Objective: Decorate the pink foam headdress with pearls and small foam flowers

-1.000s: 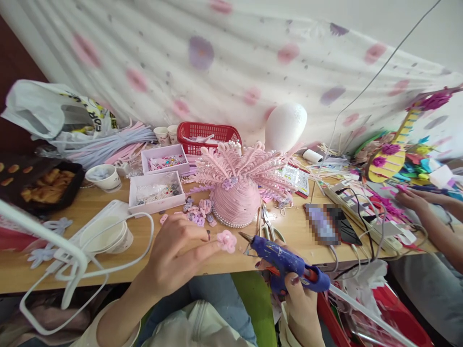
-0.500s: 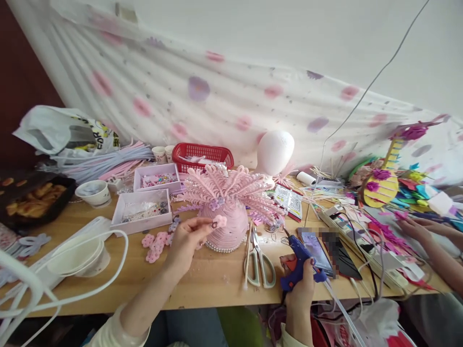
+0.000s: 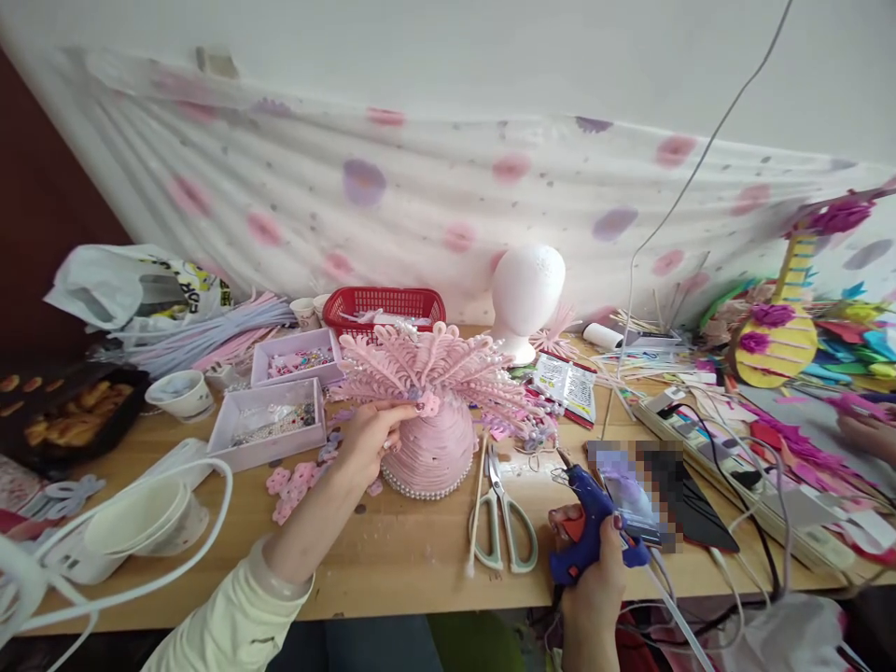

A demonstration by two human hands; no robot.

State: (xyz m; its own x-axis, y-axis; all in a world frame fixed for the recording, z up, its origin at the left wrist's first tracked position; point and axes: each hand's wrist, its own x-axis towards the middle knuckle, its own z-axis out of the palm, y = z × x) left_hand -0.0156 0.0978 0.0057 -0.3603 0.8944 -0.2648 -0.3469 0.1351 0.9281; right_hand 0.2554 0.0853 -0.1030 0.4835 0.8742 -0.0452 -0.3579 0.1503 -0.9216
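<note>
My left hand (image 3: pixel 374 439) pinches a small pink flower (image 3: pixel 429 404) against the front of a pink, yarn-wrapped headdress (image 3: pixel 434 453). Looped pink plumes (image 3: pixel 420 359) fan out over its top, and a string of pearl beads (image 3: pixel 427 493) rings its base. In my right hand (image 3: pixel 592 569) is a blue hot glue gun (image 3: pixel 588 527), its nozzle pointing up and to the left, with a clear glue stick (image 3: pixel 679 621) trailing from its back. Between the hands lie scissors (image 3: pixel 505 523) and a thin stick (image 3: pixel 477 509). More pink flowers (image 3: pixel 292 485) lie left of the headdress, partly behind my forearm.
Bead boxes (image 3: pixel 270 425), a red basket (image 3: pixel 385 303) and a white foam head (image 3: pixel 526 294) stand behind. A phone (image 3: pixel 626 495) and a power strip (image 3: pixel 756 504) with cables lie right. White tubing (image 3: pixel 224 513) crosses the left front. A co-worker's hand (image 3: pixel 868 431) is far right.
My left hand has brought the pink flower up onto the headdress front. The glue gun stays in my right hand, slightly lower. The view has shifted, and the co-worker's hand sits farther right.
</note>
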